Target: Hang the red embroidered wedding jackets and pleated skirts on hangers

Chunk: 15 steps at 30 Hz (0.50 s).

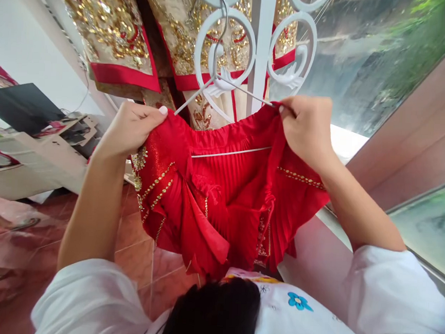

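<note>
A red pleated garment with gold beaded trim hangs spread between my two hands. My left hand pinches its top edge at the left, beside a cluster of shiny stones. At the right, my right hand grips the same edge near the end of the hanger's arm. A thin wire hanger sits inside the garment, its lower bar crossing the opening. The hanger's hook goes up to the white scrolled metalwork. The garment's lower part drops toward my body, its folds partly covering one another.
Cream cloths with gold sequins and red borders hang behind the metalwork. A window is on the right. A dark screen stands on a cluttered desk at the left. Reddish tiles cover the floor. Part of a person's foot shows at far left.
</note>
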Motion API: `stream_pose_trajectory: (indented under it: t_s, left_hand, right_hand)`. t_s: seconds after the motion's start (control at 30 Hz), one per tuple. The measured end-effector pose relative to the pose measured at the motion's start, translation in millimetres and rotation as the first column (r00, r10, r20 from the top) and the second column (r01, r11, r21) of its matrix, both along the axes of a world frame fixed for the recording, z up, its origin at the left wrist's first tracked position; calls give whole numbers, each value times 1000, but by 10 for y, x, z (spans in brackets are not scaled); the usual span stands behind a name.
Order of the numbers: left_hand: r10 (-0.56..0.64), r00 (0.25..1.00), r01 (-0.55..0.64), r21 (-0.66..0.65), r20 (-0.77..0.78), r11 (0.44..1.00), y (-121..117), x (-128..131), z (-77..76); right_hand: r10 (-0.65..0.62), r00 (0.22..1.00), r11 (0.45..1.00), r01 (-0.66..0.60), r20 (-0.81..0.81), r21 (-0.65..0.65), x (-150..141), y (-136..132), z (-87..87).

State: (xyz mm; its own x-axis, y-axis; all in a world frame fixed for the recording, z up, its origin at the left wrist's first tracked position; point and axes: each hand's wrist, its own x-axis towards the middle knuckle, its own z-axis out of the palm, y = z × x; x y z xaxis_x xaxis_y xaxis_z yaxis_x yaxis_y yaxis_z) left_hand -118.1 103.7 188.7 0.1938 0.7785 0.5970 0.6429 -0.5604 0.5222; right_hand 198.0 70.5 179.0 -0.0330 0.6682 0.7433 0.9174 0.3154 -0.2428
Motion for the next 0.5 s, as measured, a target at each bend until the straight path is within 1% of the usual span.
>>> stream_pose_trajectory:
  t_s: [0.07,0.17,0.23,0.27,0.3,0.33,0.4,0.43,0.47,0.5]
  left_hand:
    - [28,997,-33,65,75,997,-39,81,-4]
    - [4,992,-20,125,125,992,-77,216,-8]
    - [-12,993,-5,152,114,988,-83,275,-9]
    - [-12,995,-4,167,99,986,-79,288,-10]
    - [-7,997,-8,185,79,983,-70,291,-11]
    - [5,999,-16,203,51,979,-57,285,-14]
    - [69,997,-63,253,-17,965,-31,263,-29]
    - [127,991,-108,297,-44,949,-25,261,-43]
    - [204,977,-166,366,-67,916,-27,277,-66]
    - [301,951,-237,457,-73,858,-39,320,-98]
  right_hand:
    - [22,994,1000,-20,-106,16,-10,51,74]
    - [47,975,994,-25,-217,105,-20,63,89]
    - [143,937,985,-104,-319,136,23,60,90]
    - [201,890,979,-168,-409,116,65,65,109]
    - [246,819,967,-243,-518,75,118,76,145]
    - [263,730,947,-319,-630,26,178,92,196]
    - [227,548,891,-450,-805,-55,292,133,325]
    - [205,481,861,-503,-853,-76,337,153,386]
    - [188,431,832,-548,-882,-90,368,167,436]
    - [175,402,810,-578,-899,-101,384,175,470]
